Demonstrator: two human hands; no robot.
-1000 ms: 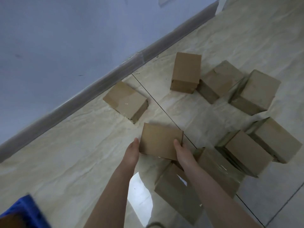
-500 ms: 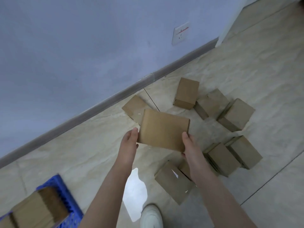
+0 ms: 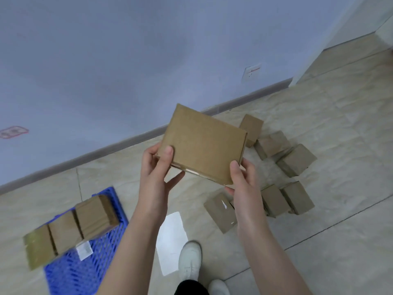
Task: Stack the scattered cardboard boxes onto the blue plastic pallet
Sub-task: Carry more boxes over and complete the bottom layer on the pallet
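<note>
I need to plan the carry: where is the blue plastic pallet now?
In the head view, the blue plastic pallet lies on the floor at lower left, beside the left forearm, with a row of brown cardboard boxes on it.

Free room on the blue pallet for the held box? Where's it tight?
Free: blue plastic pallet lattice on the near side of the row of brown cardboard boxes on it; tiled floor between that row and the grey skirting. Crowded: scattered cardboard boxes right of the right hand, which with the left hand grips the flat cardboard box.
</note>
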